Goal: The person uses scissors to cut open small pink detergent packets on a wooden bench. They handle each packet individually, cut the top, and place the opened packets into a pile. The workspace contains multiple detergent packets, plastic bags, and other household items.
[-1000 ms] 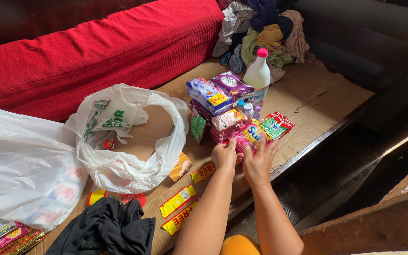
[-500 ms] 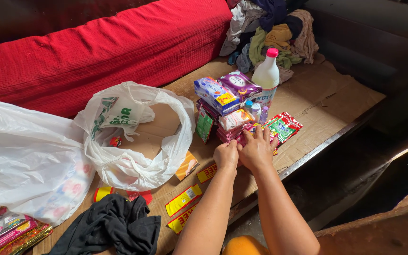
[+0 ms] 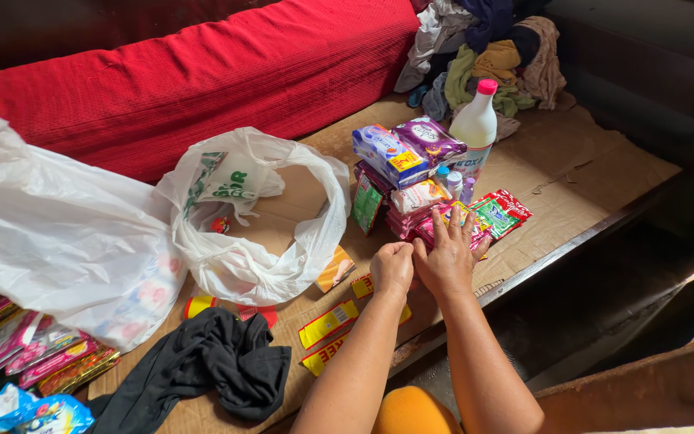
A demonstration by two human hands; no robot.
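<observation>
Cardboard (image 3: 556,173) bears sachets (image 3: 475,225) lying flat under right hand (image 3: 446,261).

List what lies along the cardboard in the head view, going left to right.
Big white plastic bag → black cloth → open white shopping bag → left hand → right hand → green-and-red sachets.

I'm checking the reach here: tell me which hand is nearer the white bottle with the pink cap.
Right. The right hand lies flat on the sachets just below the white bottle; the left hand, a closed fist, sits beside it, farther left and lower.
</observation>
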